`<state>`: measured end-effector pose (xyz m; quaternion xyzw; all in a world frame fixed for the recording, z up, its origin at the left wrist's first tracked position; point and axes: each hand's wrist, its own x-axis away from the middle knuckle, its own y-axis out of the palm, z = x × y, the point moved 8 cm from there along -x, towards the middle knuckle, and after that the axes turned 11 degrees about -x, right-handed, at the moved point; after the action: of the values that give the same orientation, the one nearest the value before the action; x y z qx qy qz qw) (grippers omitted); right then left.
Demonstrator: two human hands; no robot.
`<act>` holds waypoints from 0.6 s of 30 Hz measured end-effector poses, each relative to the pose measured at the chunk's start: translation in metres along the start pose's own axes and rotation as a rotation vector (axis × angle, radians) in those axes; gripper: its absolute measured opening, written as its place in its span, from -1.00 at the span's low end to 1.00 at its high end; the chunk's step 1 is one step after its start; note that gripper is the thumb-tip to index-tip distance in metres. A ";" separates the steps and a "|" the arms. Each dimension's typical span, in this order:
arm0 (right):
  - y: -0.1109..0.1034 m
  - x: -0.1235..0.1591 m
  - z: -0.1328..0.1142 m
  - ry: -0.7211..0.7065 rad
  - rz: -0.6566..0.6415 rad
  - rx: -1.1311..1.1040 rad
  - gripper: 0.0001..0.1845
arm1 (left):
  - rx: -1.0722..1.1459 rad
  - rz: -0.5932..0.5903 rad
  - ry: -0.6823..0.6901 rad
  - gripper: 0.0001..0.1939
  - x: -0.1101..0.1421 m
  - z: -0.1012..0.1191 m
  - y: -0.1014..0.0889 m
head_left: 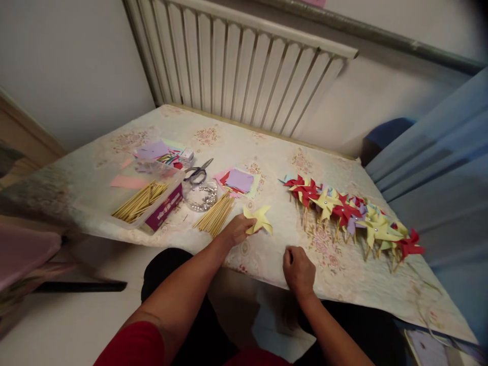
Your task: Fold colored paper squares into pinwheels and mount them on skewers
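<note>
My left hand (237, 230) pinches a yellow paper pinwheel (261, 220) just above the table, its folded blades spread out to the right of my fingers. No stick shows on this pinwheel. Curled in a fist by the table's front edge is my right hand (299, 268); whatever it may hold is hidden. Just left of my left hand lies a bundle of thin wooden sticks (215, 213). Behind it are a round clear dish of small silvery pieces (208, 195) and a stack of coloured paper squares (239, 180).
Many finished pinwheels on sticks (345, 211) lie in a row at right. A clear plastic box (162, 208) of sticks stands at left, near scissors (197, 174), a small white box (187, 155) and paper scraps (152, 150). A radiator (244, 66) is behind the table.
</note>
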<state>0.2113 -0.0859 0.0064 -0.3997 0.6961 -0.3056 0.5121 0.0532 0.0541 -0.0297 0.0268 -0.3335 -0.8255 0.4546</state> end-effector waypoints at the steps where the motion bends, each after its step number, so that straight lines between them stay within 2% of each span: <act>1: 0.000 0.000 0.000 0.002 0.001 0.002 -0.78 | -0.003 -0.002 -0.001 -0.81 0.000 0.000 0.001; 18: 0.001 0.001 0.002 0.008 -0.005 -0.006 -0.76 | -0.077 -0.042 -0.001 -0.91 -0.008 0.000 0.003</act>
<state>0.2126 -0.0862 0.0043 -0.4016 0.6982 -0.3064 0.5073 0.0596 0.0590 -0.0301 0.0156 -0.3010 -0.8472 0.4375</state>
